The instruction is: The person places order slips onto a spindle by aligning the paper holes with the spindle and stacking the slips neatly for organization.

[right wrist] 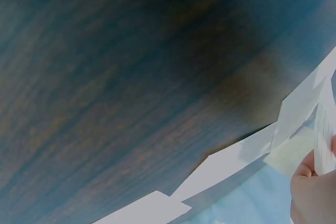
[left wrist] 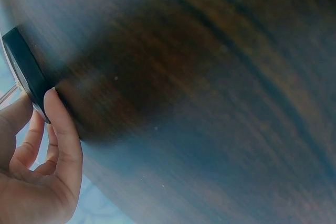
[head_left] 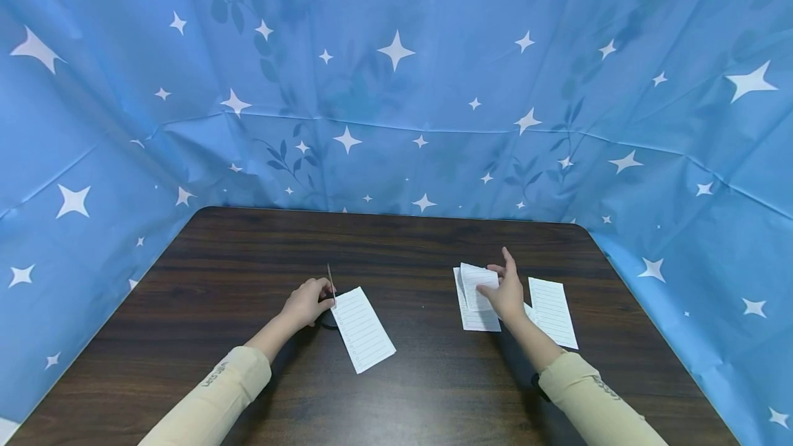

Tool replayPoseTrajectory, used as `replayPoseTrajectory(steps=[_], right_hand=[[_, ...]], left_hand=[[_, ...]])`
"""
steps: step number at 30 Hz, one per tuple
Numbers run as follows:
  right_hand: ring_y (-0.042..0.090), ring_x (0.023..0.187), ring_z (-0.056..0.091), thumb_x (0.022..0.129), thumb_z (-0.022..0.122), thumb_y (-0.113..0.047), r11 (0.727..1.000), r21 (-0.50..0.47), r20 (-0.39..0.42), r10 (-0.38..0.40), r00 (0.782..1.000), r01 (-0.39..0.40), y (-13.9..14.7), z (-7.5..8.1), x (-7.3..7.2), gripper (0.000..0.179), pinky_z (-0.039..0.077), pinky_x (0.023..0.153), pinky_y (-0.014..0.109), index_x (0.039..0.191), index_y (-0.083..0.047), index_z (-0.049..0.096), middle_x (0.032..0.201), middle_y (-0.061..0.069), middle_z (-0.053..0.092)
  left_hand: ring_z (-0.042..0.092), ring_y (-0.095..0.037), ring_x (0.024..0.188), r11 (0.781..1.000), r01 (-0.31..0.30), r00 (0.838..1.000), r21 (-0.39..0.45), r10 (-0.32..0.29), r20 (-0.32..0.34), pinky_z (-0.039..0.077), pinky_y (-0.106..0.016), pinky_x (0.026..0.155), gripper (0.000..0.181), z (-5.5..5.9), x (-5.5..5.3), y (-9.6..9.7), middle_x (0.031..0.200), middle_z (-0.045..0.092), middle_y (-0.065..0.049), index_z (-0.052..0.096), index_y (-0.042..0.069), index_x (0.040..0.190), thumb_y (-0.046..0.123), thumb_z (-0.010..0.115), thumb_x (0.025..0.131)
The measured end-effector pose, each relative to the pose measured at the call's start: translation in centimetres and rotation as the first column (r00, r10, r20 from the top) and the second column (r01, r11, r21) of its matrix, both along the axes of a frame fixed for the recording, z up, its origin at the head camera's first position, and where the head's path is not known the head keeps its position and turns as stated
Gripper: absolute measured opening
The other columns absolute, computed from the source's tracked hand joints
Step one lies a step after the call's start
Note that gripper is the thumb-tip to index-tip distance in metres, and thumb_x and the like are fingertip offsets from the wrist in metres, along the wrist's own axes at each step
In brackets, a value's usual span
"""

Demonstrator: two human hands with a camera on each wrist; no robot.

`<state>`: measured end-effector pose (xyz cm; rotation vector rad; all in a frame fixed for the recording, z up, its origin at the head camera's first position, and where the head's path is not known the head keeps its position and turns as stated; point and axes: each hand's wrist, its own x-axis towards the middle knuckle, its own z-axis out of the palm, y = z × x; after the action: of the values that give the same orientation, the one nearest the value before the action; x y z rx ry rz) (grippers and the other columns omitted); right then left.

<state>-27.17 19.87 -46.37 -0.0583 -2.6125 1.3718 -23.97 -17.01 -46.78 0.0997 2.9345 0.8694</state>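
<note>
On the left, my left hand (head_left: pixel 308 303) grips the dark round base (left wrist: pixel 25 66) of a paper spike, thumb and fingers at its rim. The thin metal rod (head_left: pixel 331 282) stands up from it. A lined white sheet (head_left: pixel 364 332) has its top left corner at the foot of the rod; whether the rod passes through it I cannot tell. To the right, my right hand (head_left: pixel 508 296) pinches a smaller-looking lined sheet (head_left: pixel 476 283), raised above another lined sheet (head_left: pixel 480 322) on the table. In the right wrist view, the thumb and fingers hold the lined paper (right wrist: pixel 325 135).
Beside my right forearm lies another lined sheet (head_left: pixel 553 312), with part of a further white paper (head_left: pixel 529 312) showing by the wrist. Everything lies on a dark wood table (head_left: pixel 409 391). A blue star-patterned cloth (head_left: pixel 396 95) hangs behind its far edge.
</note>
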Motion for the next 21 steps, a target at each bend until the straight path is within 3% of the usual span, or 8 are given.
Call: replayPoseTrajectory(steps=[4, 9, 12, 14, 18, 21], right_hand=[[0.044, 0.128, 0.04, 0.081, 0.063, 0.008, 0.999, -0.049, -0.029, -0.006, 1.0, 0.004, -0.06, 0.19, -0.08, 0.071, 0.03, 0.111, 0.052, 0.143, 0.005, 0.027, 0.127, 0.032, 0.051], [0.043, 0.115, 0.053, 0.082, 0.063, 0.005, 0.999, -0.015, -0.072, -0.041, 0.997, 0.04, -0.08, 0.29, -0.16, 0.042, 0.043, 0.099, 0.053, 0.122, 0.007, 0.054, 0.124, 0.03, 0.055], [0.041, 0.106, 0.059, 0.081, 0.065, 0.003, 0.999, -0.012, -0.073, -0.053, 0.996, 0.052, -0.08, 0.37, -0.17, 0.037, 0.05, 0.087, 0.046, 0.118, 0.006, 0.058, 0.121, 0.028, 0.058], [0.039, 0.103, 0.061, 0.081, 0.067, 0.002, 0.999, -0.016, -0.075, -0.043, 0.996, 0.042, -0.1, 0.43, -0.24, 0.037, 0.053, 0.08, 0.033, 0.117, 0.005, 0.059, 0.119, 0.028, 0.06], [0.033, 0.105, 0.061, 0.082, 0.07, -0.006, 0.999, -0.042, -0.06, -0.013, 0.998, 0.011, -0.18, 0.59, -0.33, 0.039, 0.044, 0.071, 0.009, 0.118, 0.004, 0.059, 0.12, 0.024, 0.06], [0.03, 0.115, 0.057, 0.084, 0.07, -0.012, 0.997, -0.078, -0.049, 0.005, 0.999, -0.009, -0.23, 0.62, -0.33, 0.039, 0.048, 0.087, 0.015, 0.118, 0.004, 0.059, 0.123, 0.022, 0.059]], left_hand=[[0.057, -0.021, 0.069, 1.0, 0.002, 1.0, 0.001, -0.002, -0.004, 0.047, -0.024, 0.041, 0.018, 0.05, 0.04, 0.01, 0.096, 0.058, -0.015, 0.062, 0.005, 0.104, 0.012, 0.065, 0.088], [0.057, -0.022, 0.071, 1.0, -0.001, 1.0, 0.002, 0.001, -0.001, 0.047, -0.024, 0.041, 0.018, 0.03, 0.09, 0.0, 0.096, 0.058, -0.015, 0.062, 0.005, 0.104, 0.011, 0.065, 0.088], [0.057, -0.022, 0.071, 1.0, -0.003, 1.0, 0.003, 0.003, 0.001, 0.047, -0.024, 0.041, 0.018, 0.0, 0.06, -0.01, 0.096, 0.058, -0.015, 0.062, 0.005, 0.104, 0.011, 0.065, 0.088], [0.057, -0.022, 0.071, 1.0, -0.003, 1.0, 0.0, 0.003, -0.001, 0.047, -0.024, 0.041, 0.018, -0.03, 0.01, -0.03, 0.096, 0.058, -0.015, 0.062, 0.005, 0.104, 0.011, 0.065, 0.088], [0.057, -0.022, 0.072, 1.0, -0.002, 1.0, -0.004, 0.002, -0.001, 0.047, -0.025, 0.041, 0.018, -0.02, -0.09, -0.04, 0.096, 0.058, -0.014, 0.062, 0.005, 0.104, 0.012, 0.065, 0.088], [0.057, -0.022, 0.072, 1.0, 0.001, 1.0, -0.004, -0.001, -0.002, 0.046, -0.025, 0.041, 0.018, 0.0, -0.1, -0.04, 0.096, 0.058, -0.014, 0.062, 0.005, 0.104, 0.012, 0.065, 0.088]])
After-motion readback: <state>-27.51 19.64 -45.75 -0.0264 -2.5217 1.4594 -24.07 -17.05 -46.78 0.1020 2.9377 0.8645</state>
